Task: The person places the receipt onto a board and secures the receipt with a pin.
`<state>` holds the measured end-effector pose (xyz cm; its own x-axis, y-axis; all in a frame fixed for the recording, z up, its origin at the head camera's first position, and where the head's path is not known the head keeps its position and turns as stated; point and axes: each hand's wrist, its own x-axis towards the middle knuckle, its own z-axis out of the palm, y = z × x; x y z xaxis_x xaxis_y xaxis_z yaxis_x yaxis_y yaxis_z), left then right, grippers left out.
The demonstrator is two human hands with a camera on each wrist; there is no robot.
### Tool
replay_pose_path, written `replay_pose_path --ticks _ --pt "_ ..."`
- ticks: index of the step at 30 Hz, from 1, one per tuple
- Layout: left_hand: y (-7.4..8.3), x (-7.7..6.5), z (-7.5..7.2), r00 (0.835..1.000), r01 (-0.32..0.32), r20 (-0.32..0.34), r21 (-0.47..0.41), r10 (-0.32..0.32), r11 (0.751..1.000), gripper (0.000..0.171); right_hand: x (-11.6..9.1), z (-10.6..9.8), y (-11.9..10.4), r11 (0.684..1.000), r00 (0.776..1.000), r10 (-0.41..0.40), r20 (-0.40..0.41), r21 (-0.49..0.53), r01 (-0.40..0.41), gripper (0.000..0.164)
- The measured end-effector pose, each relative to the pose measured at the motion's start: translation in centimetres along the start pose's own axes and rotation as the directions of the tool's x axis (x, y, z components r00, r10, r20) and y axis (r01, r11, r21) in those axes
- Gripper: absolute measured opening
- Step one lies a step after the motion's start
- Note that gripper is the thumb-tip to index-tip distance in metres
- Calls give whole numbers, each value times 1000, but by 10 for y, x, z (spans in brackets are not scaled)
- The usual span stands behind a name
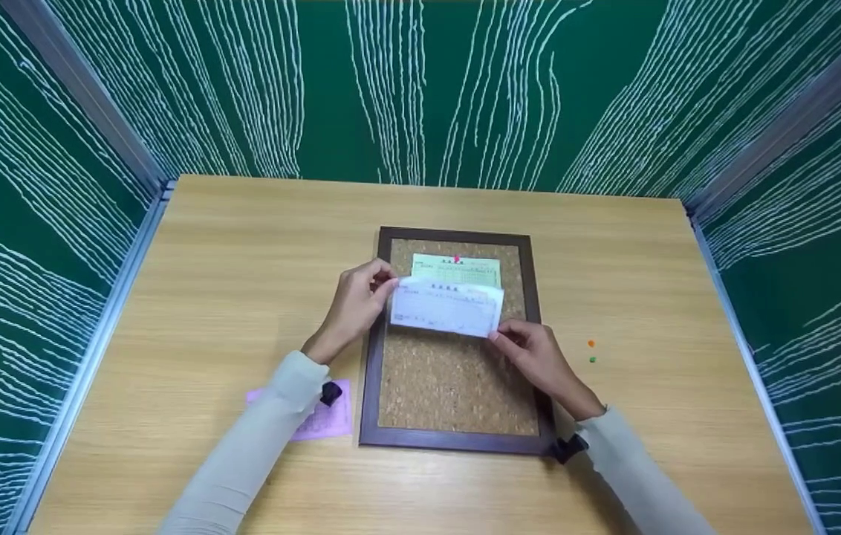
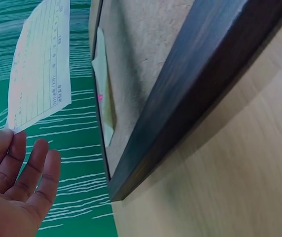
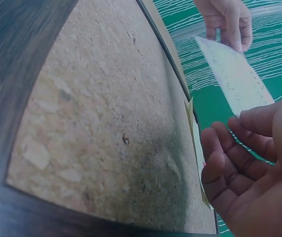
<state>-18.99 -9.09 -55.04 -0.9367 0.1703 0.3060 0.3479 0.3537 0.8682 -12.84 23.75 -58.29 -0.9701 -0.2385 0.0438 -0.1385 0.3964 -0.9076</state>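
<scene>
Between both hands a white printed paper form (image 1: 446,307) is held above a cork board (image 1: 458,386) with a dark wooden frame. My left hand (image 1: 362,296) pinches its upper left corner between thumb and forefinger. At the lower right corner my right hand (image 1: 536,355) pinches it the same way. Behind it a pale green form (image 1: 458,267) is fixed to the cork by a pink push pin (image 1: 456,258); the white form hides its lower part. In the left wrist view the white form (image 2: 42,59) stands off the board, its other fingers (image 2: 30,170) spread loosely.
A pink printed paper (image 1: 328,416) lies on the wooden table (image 1: 205,297) left of the board, partly under my left forearm. An orange pin (image 1: 591,343) and a green pin (image 1: 592,360) lie right of the board. Green walls (image 1: 606,67) with white wavy lines surround the table.
</scene>
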Motion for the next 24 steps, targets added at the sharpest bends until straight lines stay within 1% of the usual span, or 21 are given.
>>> replay_pose_path --ticks 5,10,13,17,22,24 --pt "-6 0 6 1000 18 3 -2 -18 1000 15 -1 -1 2 999 999 37 -11 -11 -37 16" --pt "-10 0 11 999 34 31 51 -35 998 5 -1 -2 5 996 996 85 -11 -1 -85 19" --pt "-13 1 14 998 36 43 76 -39 996 7 -1 -2 5 994 994 106 -9 9 -106 21" --pt "-16 2 19 998 45 49 89 -49 995 7 -2 -3 5 993 992 121 -19 8 -121 21" --pt "-19 2 24 995 74 52 90 -79 993 4 -2 -3 6 992 992 125 -37 -26 -126 20" --pt "-20 2 26 996 76 48 91 -80 993 3 -2 -3 6 991 991 130 -41 -36 -131 20"
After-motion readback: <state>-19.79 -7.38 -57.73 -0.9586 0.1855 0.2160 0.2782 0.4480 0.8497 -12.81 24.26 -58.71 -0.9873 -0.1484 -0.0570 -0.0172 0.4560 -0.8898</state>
